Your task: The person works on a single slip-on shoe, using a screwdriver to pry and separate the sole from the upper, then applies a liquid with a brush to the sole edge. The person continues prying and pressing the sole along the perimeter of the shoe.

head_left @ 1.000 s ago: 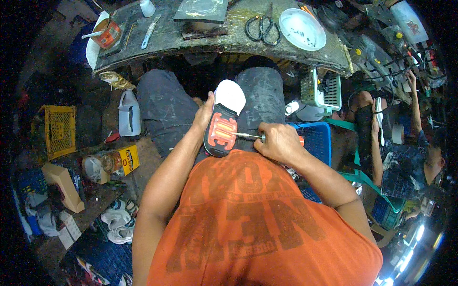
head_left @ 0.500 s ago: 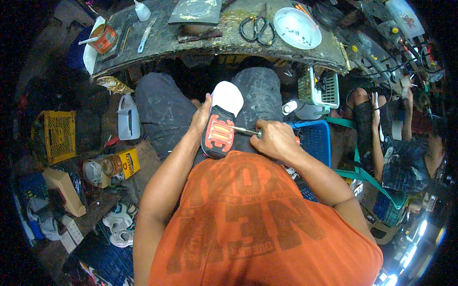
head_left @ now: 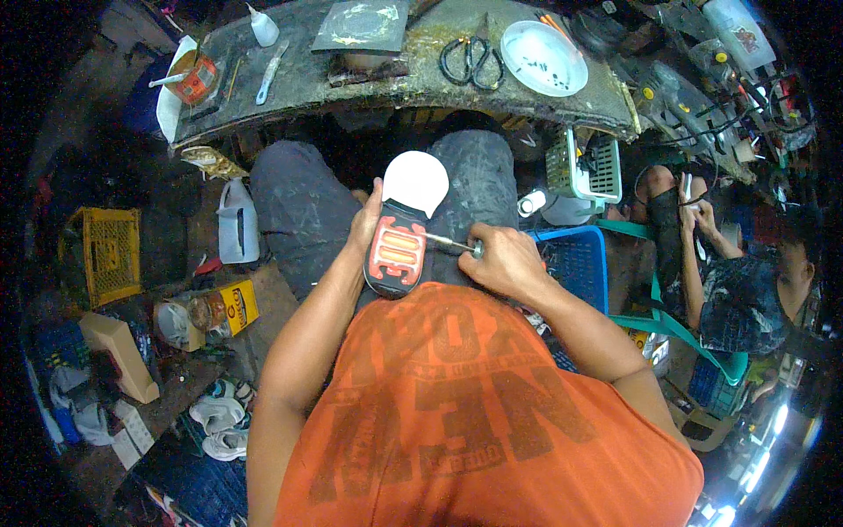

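My left hand grips a shoe sole along its left side over my lap. The sole is white at its far end and black at the near end, where a red-orange raised pattern shows. My right hand is closed round the handle of a thin metal tool, whose tip is at the right edge of the red-orange part; whether it presses on it I cannot tell. Most of the handle is hidden by my fingers.
The workbench across my knees holds scissors, a plastic bowl and an orange can. A blue basket, yellow crate and shoes lie around me. A co-worker works at the right.
The sole and my left hand have shifted slightly left and toward me. Less of the tool's handle shows. The co-worker's raised arm has come down, and their hands are now close together.
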`<state>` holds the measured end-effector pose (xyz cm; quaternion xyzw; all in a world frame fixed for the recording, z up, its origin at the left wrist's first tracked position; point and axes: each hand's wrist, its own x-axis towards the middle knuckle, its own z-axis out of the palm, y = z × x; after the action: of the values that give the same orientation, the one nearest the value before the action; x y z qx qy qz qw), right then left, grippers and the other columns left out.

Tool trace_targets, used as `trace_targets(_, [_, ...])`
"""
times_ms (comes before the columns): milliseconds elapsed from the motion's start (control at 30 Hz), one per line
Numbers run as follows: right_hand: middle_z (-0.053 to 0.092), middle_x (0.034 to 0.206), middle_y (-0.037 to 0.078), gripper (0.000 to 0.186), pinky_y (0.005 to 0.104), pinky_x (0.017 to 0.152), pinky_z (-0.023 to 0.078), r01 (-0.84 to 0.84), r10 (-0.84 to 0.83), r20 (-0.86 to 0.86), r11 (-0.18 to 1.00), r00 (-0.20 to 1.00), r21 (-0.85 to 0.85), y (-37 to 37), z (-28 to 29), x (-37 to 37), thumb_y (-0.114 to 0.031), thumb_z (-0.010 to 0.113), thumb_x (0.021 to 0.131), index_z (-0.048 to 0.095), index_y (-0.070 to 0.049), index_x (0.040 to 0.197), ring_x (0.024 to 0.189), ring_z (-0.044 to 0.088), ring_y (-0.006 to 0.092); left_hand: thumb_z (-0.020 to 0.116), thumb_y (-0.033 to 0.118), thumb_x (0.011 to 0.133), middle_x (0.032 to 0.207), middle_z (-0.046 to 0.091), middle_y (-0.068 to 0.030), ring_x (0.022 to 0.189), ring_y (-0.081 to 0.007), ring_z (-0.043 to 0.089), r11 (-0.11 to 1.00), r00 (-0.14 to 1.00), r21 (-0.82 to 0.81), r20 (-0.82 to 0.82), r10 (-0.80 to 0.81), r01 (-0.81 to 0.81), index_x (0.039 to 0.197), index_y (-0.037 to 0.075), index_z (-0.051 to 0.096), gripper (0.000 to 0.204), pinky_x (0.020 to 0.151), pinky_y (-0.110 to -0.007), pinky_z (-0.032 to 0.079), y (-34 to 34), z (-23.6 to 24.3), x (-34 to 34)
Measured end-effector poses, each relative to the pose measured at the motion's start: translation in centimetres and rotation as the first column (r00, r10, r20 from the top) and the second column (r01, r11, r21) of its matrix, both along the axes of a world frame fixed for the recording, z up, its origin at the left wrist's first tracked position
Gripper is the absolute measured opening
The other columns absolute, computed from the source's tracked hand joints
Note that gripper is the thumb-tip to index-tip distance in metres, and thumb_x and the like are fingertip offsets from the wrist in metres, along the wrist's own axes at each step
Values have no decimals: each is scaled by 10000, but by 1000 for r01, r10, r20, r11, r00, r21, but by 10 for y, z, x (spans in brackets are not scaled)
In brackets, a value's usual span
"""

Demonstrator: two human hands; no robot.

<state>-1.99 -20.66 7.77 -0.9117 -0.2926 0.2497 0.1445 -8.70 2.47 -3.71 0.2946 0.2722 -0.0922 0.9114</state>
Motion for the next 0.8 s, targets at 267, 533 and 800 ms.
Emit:
trace_targets(267, [753,916,293,411,553,868,594,2,3,-90,999,996,48,16,2,-7,-378,703,833,759,-41,1061,893,741,474,420,664,1082,1135,713,-313,755,-272,737,983,974,-178,211,79,-42,1504,28,510,769,625,-366,635,3,-5,-11])
trace_targets(533, [745,867,284,371,548,826,581,17,-11,-74,997,997,70,15,-1,-8,-316,711,794,773,-37,1030,847,733,464,429,644,1088,1157,714,-300,833,-281,753,970,974,-244,218,57,-2,1497,12,513,758,659,-367,644,5,-2,-11])
trace_targets(800, [746,874,286,365,551,831,585,-9,15,-66,997,998,79,15,-2,-8,-331,702,804,761,-34,1006,860,739,463,432,633,1090,1193,716,-266,940,-302,759,974,952,-226,300,65,4,1482,-4,523,753,727,-381,662,3,5,-14])
